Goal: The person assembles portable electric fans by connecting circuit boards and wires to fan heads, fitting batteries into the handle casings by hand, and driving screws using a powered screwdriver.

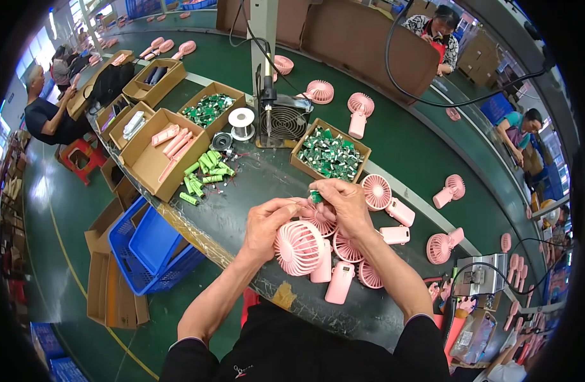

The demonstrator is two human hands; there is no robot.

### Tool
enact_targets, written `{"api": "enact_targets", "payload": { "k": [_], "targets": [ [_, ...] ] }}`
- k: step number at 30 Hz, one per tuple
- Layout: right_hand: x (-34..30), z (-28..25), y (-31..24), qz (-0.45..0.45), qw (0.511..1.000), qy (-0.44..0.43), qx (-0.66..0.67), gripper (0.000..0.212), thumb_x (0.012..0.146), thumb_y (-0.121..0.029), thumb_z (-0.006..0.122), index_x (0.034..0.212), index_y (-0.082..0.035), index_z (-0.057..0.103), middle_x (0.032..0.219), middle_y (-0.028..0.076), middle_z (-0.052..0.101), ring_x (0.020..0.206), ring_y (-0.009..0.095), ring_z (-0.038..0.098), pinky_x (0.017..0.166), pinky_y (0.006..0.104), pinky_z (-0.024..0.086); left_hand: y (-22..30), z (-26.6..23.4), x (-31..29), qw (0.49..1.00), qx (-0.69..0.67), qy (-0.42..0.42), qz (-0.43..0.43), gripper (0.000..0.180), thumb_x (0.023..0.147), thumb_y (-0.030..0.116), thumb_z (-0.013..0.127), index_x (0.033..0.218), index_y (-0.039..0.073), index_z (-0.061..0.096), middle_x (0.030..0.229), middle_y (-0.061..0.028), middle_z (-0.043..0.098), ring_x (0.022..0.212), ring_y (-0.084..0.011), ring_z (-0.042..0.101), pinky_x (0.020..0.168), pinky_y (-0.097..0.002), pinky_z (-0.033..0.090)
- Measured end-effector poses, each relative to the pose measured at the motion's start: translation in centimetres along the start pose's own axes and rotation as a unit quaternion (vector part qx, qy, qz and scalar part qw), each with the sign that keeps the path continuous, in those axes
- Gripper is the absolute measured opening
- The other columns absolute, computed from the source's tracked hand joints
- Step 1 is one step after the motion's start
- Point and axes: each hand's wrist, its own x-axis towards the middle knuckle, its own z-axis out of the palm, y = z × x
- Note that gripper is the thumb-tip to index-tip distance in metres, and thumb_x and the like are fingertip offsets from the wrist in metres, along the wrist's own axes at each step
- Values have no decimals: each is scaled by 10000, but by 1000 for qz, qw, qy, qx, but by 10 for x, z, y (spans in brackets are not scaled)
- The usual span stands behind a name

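Note:
Above a cluster of pink handheld fans, my two hands are close together. A small green circuit board sits in the closed fingertips of my right hand. The fingers of my left hand are drawn together in a pinch beside it; what is between them I cannot make out. Just under the left hand, a pink fan head shows its round grille. A pink fan handle lies among the cluster, and another pink fan lies right of my right hand.
Ahead stands a carton of circuit boards. Green battery cells, a solder wire spool and a carton of pink handle parts are to the left. A soldering iron hangs beside a black ventilator. Co-workers sit farther off.

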Motion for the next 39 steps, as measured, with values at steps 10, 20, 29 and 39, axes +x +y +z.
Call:
{"api": "enact_targets", "payload": {
  "k": [10,20,29,39],
  "targets": [
    [-9,7,-7,-38,991,-13,-125,311,1018,-170,465,1163,61,614,753,76,631,520,58,463,481,198,374,-6,-11,0,999,-26,39,-7,181,917,12,548,1019,-112,632,1128,-189,633,944,-249,682,804,-349,587],
    [-9,9,-2,-37,993,-30,-112,250,924,-23,560,1163,47,575,860,75,653,608,62,542,546,188,441,0,-9,3,999,-25,35,-2,169,912,4,550,995,-109,644,1157,-192,616,928,-245,684,811,-352,586],
    [-14,0,4,-147,953,-41,-263,216,856,-13,626,1071,11,629,937,24,572,779,49,549,664,192,461,-8,-5,-7,998,62,7,3,167,890,3,572,971,-104,672,1052,-175,683,924,-168,649,825,-298,544],
    [-13,-10,-3,-139,941,-82,-296,236,868,-18,610,1101,14,629,972,28,567,797,59,551,701,205,464,-1,-9,-4,995,95,-12,12,156,891,-3,578,970,-82,687,1181,-193,619,991,-184,629,858,-306,534]
  ]
}}
